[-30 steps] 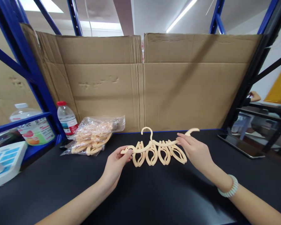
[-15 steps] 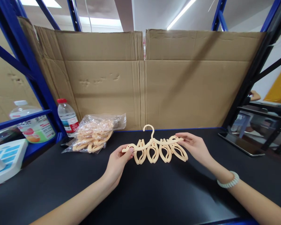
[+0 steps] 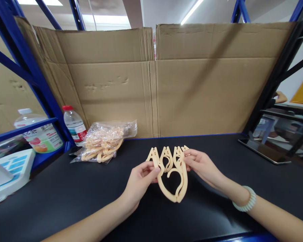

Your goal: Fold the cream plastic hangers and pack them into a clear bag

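Between my two hands is a cream folding clothes hanger [image 3: 164,190], its arms bent up into a narrow V. The hook curls inside the V and the joint points toward me. My left hand [image 3: 140,179] pinches the end of the left arm between thumb and fingers. At the right arm's end, my right hand [image 3: 200,166] grips with its fingertips. Just behind, several more folded hangers [image 3: 166,169] lie in a row on the black table [image 3: 187,225], partly covered by the held hanger and my fingers.
A clear plastic bag [image 3: 103,137] of similar hangers lies back left, beside a red-capped bottle [image 3: 75,126]. Further left are a white device with blue keys [image 3: 15,168] and a larger bottle [image 3: 45,137]. A phone [image 3: 265,152] lies right. Cardboard [image 3: 212,87] walls the back.
The hanger's arms have gone from spread wide to folded close together, and its hook now lies between them. Both hands have moved inward, and the hanger has come nearer me.
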